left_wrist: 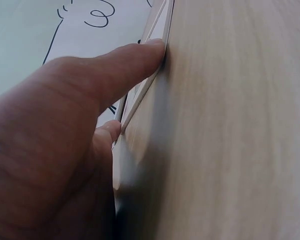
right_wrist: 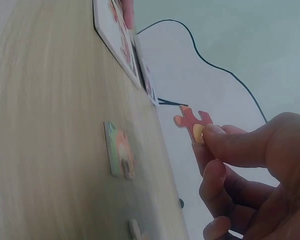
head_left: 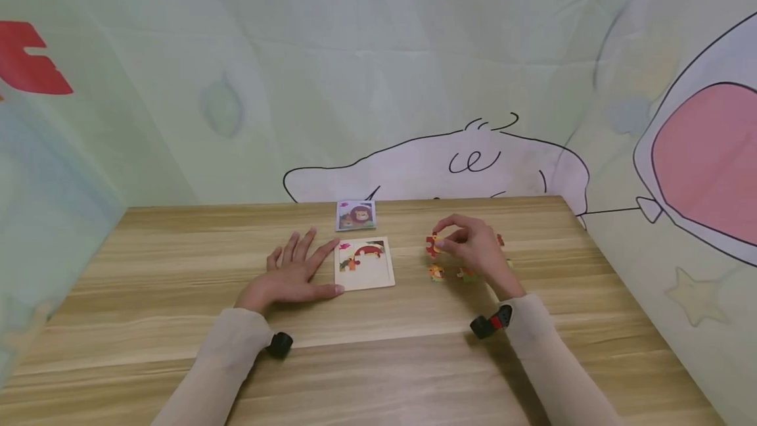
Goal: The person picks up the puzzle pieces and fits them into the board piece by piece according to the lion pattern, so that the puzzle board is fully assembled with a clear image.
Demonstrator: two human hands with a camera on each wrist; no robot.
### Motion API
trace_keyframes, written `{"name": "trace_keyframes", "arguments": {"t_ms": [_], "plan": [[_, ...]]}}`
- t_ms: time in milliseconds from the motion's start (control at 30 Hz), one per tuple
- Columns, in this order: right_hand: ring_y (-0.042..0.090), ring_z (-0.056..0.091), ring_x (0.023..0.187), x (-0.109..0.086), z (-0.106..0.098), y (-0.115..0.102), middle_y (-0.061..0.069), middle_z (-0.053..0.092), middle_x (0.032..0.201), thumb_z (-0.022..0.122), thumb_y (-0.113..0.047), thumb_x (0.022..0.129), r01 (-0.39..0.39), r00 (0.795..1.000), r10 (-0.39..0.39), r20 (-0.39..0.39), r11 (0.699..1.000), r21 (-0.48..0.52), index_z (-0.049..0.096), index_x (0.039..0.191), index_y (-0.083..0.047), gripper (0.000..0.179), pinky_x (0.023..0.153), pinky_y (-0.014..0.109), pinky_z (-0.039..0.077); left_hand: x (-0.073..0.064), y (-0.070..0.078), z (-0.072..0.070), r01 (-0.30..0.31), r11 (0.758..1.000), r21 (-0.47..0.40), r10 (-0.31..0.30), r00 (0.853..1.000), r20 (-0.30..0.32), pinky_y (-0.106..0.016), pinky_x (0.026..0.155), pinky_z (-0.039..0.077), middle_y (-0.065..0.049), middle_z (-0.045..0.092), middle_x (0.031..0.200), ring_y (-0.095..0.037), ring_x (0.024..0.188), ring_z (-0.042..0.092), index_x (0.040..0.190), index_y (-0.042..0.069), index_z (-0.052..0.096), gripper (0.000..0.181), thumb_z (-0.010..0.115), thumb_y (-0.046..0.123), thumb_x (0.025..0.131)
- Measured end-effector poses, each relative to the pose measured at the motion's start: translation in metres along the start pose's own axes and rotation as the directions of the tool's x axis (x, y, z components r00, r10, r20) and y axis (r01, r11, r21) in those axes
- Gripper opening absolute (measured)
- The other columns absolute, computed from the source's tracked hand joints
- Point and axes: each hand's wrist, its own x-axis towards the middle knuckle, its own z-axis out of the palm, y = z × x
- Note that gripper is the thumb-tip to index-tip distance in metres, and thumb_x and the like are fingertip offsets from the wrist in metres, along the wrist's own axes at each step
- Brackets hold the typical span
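Observation:
A square wooden puzzle board (head_left: 374,277) lies on the table, with several pieces fitted along its upper and left part. My left hand (head_left: 296,273) rests beside it, fingers spread, the index fingertip and thumb (left_wrist: 125,65) touching its left edge. Over to the right, my right hand (head_left: 473,246) pinches a red and yellow puzzle piece (right_wrist: 194,122) between thumb and fingers, raised above the table. Below that hand lie an orange and green puzzle piece (head_left: 436,273) and another loose piece (head_left: 467,274), partly shaded by the hand.
A picture card (head_left: 356,215) with a lion on it lies behind the board. More loose pieces, such as a red one (head_left: 500,240), show partly hidden behind the right hand. A printed cloth backdrop (head_left: 378,117) rises along the far edge of the wooden table (head_left: 177,261).

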Motion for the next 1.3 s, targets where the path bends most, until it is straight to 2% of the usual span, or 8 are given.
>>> {"name": "trace_keyframes", "arguments": {"t_ms": [267, 533, 1000, 1167, 1300], "plan": [[0.021, 0.076, 0.091, 0.005, 0.011, -0.008, 0.011, 0.084, 0.099, 0.082, -0.018, 0.097, -0.009, 1.000, 0.008, 0.030, 1.000, 0.021, 0.076, 0.116, -0.021, 0.021, 0.079, 0.031, 0.056, 0.002, -0.001, 0.001, 0.012, 1.000, 0.023, -0.012, 1.000, 0.007, -0.075, 0.126, -0.007, -0.012, -0.016, 0.182, -0.045, 0.167, -0.019, 0.174, 0.038, 0.010, 0.105, 0.063, 0.079, 0.092], [0.023, 0.075, 0.088, 0.010, 0.020, -0.019, 0.012, 0.083, 0.097, 0.081, -0.018, 0.097, -0.054, 0.997, 0.052, 0.050, 0.997, 0.048, 0.076, 0.116, -0.020, 0.020, 0.073, 0.029, 0.055, 0.000, 0.000, -0.001, 0.012, 1.000, 0.006, -0.012, 1.000, 0.009, -0.076, 0.125, -0.009, -0.014, -0.016, 0.182, -0.047, 0.167, -0.019, 0.174, 0.037, 0.011, 0.107, 0.063, 0.080, 0.090], [0.020, 0.075, 0.081, 0.019, 0.051, -0.032, 0.010, 0.082, 0.089, 0.081, -0.013, 0.096, 0.028, 0.994, -0.038, 0.099, 0.994, 0.105, 0.076, 0.112, -0.016, 0.017, 0.070, 0.027, 0.051, 0.002, 0.001, 0.001, 0.014, 1.000, 0.017, -0.014, 1.000, 0.011, -0.075, 0.126, -0.007, -0.012, -0.015, 0.183, -0.046, 0.167, -0.019, 0.174, 0.037, 0.012, 0.104, 0.064, 0.077, 0.092], [0.019, 0.068, 0.075, 0.023, 0.063, -0.040, 0.008, 0.081, 0.086, 0.080, -0.012, 0.096, -0.012, 0.992, -0.001, 0.125, 0.995, 0.102, 0.077, 0.109, -0.017, 0.015, 0.063, 0.028, 0.043, 0.002, 0.002, 0.000, 0.014, 1.000, 0.021, -0.014, 1.000, 0.009, -0.076, 0.126, -0.007, -0.013, -0.015, 0.183, -0.046, 0.167, -0.019, 0.174, 0.036, 0.012, 0.104, 0.064, 0.076, 0.092], [0.019, 0.063, 0.072, 0.025, 0.070, -0.045, 0.007, 0.079, 0.085, 0.081, -0.012, 0.096, -0.052, 0.987, 0.037, 0.155, 0.995, 0.089, 0.077, 0.109, -0.017, 0.014, 0.063, 0.028, 0.044, 0.001, 0.002, -0.001, 0.015, 1.000, 0.019, -0.015, 1.000, 0.006, -0.076, 0.126, -0.007, -0.014, -0.015, 0.182, -0.046, 0.167, -0.019, 0.174, 0.036, 0.012, 0.104, 0.063, 0.076, 0.093]]}}
